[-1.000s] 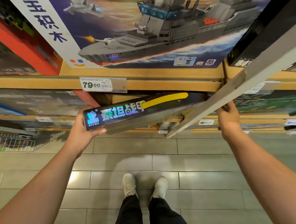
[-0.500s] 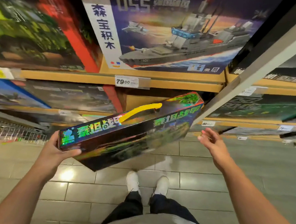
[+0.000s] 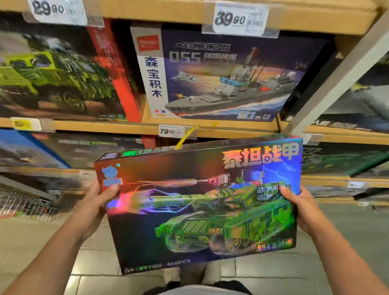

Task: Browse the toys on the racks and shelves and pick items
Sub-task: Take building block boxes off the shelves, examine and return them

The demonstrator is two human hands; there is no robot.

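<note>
I hold a shiny holographic tank box with a yellow handle in front of the wooden shelves, its picture side turned up toward me. My left hand grips its left edge with the thumb on the front. My right hand grips the right edge, thumb lying over the tank picture. Behind it on the shelf stands a warship box marked 055, and a green truck box stands to its left.
A wooden shelf edge carries price tags 29.80, 39.80 and, one shelf lower, 79.00. A pale upright post leans across the right. More boxes fill the lower shelves. A wire basket sits low left. Grey tiled floor lies below.
The box has come out from the lower shelf and tipped its front face up toward me. My right hand moved in from the post and took hold of the box's right edge.
</note>
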